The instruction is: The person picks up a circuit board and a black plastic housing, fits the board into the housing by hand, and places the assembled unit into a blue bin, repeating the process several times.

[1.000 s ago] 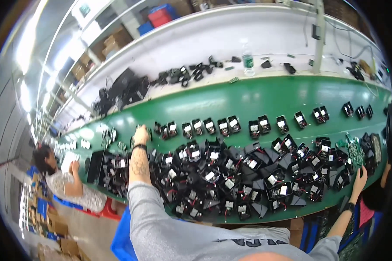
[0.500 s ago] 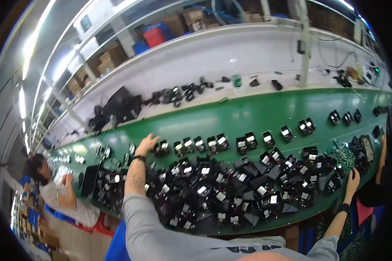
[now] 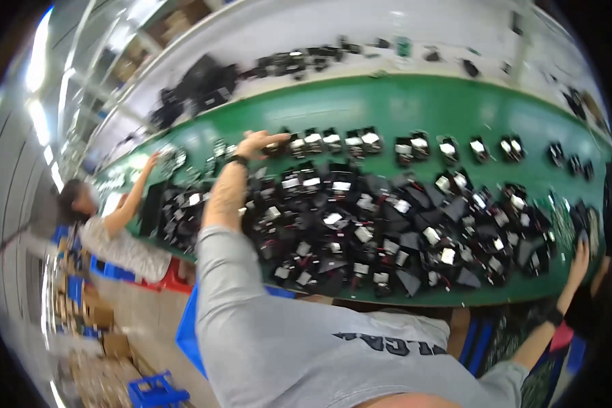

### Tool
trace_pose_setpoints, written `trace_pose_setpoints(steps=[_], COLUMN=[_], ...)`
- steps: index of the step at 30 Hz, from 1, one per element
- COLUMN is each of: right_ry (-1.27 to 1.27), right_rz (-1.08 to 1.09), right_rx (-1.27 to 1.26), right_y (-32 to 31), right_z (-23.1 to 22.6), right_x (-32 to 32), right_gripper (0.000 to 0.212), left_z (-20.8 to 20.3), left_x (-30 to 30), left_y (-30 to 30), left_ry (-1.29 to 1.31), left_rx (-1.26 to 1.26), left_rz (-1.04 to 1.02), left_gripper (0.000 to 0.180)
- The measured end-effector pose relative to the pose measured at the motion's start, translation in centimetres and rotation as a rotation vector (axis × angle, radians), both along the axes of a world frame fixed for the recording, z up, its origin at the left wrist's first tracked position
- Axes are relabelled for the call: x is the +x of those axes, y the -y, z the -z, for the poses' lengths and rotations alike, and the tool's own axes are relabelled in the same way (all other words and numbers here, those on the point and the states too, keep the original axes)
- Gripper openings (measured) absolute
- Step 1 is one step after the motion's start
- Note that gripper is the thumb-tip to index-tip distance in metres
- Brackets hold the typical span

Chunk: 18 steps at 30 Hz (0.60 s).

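My left hand [image 3: 253, 144] reaches over the green bench with its fingers stretched out. The fingertips are at a small open black case [image 3: 274, 149], the leftmost of a row of such cases with white-labelled parts inside; whether they touch it is blurred. Out at the far right, my right hand [image 3: 579, 260] has its fingers closed around a small dark piece [image 3: 583, 235], next to a heap of green circuit boards [image 3: 562, 224]. Between my arms lies a wide pile of black cases [image 3: 333, 219] with white labels and red wires.
A person [image 3: 122, 224] sits at the left, one arm stretched over the bench [image 3: 428, 109]. Black parts and bags [image 3: 207, 81] lie along the back ledge, beside a clear bottle [image 3: 402, 51]. A blue stool [image 3: 158, 391] stands on the floor.
My view has tilted down, so the bench sits higher in the picture. My left hand now extends rightward over the leftmost case. The seated person has stretched an arm onto the bench.
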State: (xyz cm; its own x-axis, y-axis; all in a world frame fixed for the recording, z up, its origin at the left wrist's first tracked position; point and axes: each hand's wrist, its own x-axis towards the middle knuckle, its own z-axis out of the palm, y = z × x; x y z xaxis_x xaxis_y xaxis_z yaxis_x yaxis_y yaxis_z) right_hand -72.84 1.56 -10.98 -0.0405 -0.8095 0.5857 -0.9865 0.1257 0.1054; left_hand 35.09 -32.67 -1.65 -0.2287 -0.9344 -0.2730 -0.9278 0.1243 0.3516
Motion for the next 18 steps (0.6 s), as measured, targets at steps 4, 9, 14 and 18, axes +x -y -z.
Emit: trace_pose_setpoints(steps=[4,9,14,18], right_ry=[1.171,0.949,0.558,0.516], right_rz=[-0.038,-0.004,-0.114,-0.081], right_rx=[0.258,0.854,0.994,0.967], right_y=[10.1,17.8,29.3,29.3], right_z=[-15.2,-18.9,-11.4,-11.2], right_x=[24.3,38.9,46.8,51.2], right_gripper=[0.05,0.087,0.127,0.13], left_z=[-4.5,-4.6,1.0,-5.3], left_x=[-6.0,-10.4,-2.4,-14.4], left_y=[-5.2,-3.1,-0.6,-3.9], left_ry=[-0.098,-0.137,0.04,-0.25], left_rx=[0.148,0.196,0.191,0.272], left_rz=[-0.65,-0.595,-0.248,-0.601], left_gripper=[0.089,0.091,0.102,0.108])
